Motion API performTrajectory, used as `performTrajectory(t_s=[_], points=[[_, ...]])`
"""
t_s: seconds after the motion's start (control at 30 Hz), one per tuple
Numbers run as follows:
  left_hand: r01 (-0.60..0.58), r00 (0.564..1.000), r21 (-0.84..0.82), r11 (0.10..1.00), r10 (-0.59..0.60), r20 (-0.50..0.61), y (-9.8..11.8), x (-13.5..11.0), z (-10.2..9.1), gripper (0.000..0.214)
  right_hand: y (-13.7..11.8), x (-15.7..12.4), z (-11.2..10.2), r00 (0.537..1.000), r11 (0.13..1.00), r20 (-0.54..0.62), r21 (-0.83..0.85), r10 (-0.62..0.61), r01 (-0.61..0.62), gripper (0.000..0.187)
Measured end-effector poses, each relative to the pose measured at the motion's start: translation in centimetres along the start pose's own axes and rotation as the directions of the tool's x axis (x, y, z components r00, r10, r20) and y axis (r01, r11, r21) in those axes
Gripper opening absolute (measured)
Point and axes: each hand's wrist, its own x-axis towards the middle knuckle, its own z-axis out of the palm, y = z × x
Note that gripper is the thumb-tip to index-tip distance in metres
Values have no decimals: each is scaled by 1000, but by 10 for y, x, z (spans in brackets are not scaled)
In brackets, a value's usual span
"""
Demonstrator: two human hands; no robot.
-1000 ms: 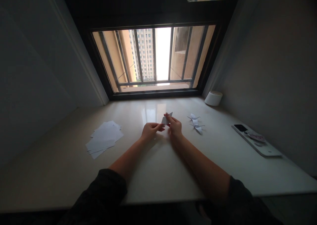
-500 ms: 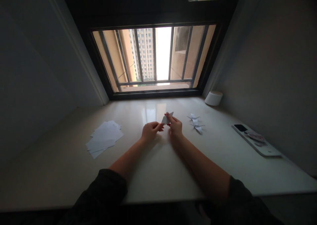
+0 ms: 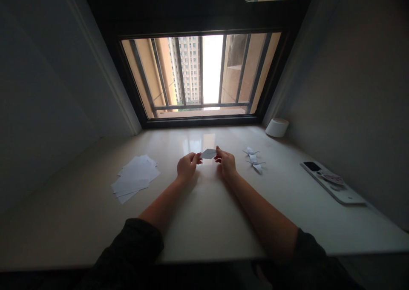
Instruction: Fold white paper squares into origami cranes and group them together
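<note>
Your left hand (image 3: 187, 166) and right hand (image 3: 227, 165) each pinch, fingers closed, one end of a white, diamond-shaped folded paper (image 3: 208, 154).

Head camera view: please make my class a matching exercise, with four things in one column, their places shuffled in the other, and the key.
Things
1. folded paper
2. loose white sheets
3. small paper figures
4. white rounded object

Places
A. in an overlapping pile at the left
B. beside the lower right corner of the window frame
C. held between the left hand and the right hand
D. just to the right of the right hand

Pairs: 1-C, 2-A, 3-D, 4-B
</note>
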Motion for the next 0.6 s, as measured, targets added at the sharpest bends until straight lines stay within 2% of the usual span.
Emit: performTrajectory(t_s=[0.07, 0.2, 0.33, 0.4, 0.5, 0.6], points=[[13, 1000, -26, 1000, -12, 16, -1, 0, 2, 40, 1, 0, 0, 1000, 1000, 23, 13, 0, -1, 47], [69, 998, -135, 988, -67, 17, -3, 1, 4, 45, -9, -7, 3, 986, 996, 155, 75, -62, 51, 65], [109, 994, -194, 975, -105, 29, -7, 5, 1, 46, -25, -19, 7, 924, 993, 363, 54, -116, 104, 84], [102, 995, -188, 977, -96, 38, -8, 6, -1, 45, -28, -21, 6, 900, 993, 421, 28, -117, 116, 77], [88, 996, -179, 980, -82, 40, -9, 6, -2, 44, -23, -15, 1, 867, 982, 485, -77, -113, 170, 44], [89, 996, -180, 980, -83, 44, -7, 6, -3, 45, -15, -7, -4, 865, 978, 494, -122, -90, 172, 39]])
